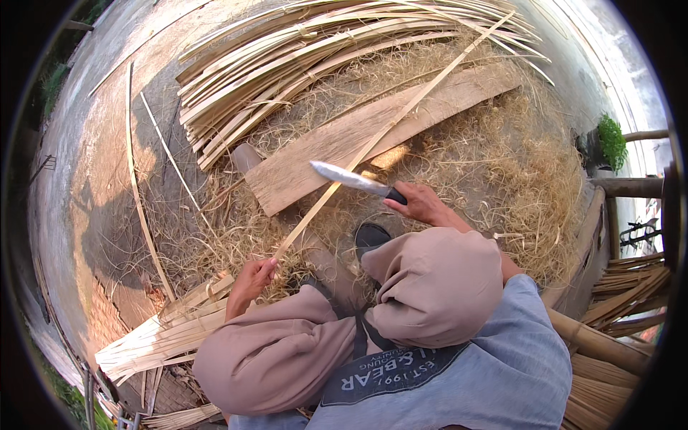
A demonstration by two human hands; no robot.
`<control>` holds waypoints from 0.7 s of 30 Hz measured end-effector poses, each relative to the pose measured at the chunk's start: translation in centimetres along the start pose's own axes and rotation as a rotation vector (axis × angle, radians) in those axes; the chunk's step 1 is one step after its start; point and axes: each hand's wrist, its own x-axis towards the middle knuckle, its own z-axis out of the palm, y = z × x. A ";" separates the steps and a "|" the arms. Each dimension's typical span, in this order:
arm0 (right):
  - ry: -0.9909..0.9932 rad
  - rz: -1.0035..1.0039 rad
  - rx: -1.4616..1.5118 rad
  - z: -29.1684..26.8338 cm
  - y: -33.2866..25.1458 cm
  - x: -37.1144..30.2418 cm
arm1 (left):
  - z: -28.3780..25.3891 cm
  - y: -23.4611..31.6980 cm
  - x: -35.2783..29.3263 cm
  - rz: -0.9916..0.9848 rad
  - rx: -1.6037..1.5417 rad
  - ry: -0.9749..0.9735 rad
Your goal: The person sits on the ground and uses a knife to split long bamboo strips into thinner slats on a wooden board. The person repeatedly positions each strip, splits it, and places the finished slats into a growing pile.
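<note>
My left hand [252,278], in front of my left knee, is closed around the near end of a long pale bamboo strip [309,213]. The strip slants away to the upper right, across a flat wooden board [301,163]. A knife [349,177] with a broad silver blade and a dark handle is gripped in my right hand [421,203], in front of my right knee. Its blade points left and crosses over the strip; whether it touches the strip I cannot tell.
A large pile of bamboo strips [287,72] lies beyond the board. Curly shavings [516,186] cover the ground around it. Another bundle of strips [168,333] rests beside my left leg. Bamboo poles [595,340] and more strips stand at the right, near a green plant [611,142].
</note>
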 end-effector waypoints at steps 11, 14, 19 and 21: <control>0.144 0.440 0.123 -3.3 6.7 1.7 | -8.1 -6.1 -11.4 -0.288 -0.208 0.042; 0.166 0.420 0.082 -4.2 8.0 1.5 | -5.6 -2.4 -11.7 -0.216 -0.134 0.227; 0.119 0.337 0.061 -3.8 9.0 -0.3 | -9.2 -5.1 -16.0 -0.348 -0.147 0.249; 0.287 0.674 0.221 -7.7 12.2 0.6 | -9.9 -5.9 -16.7 -0.370 -0.164 0.249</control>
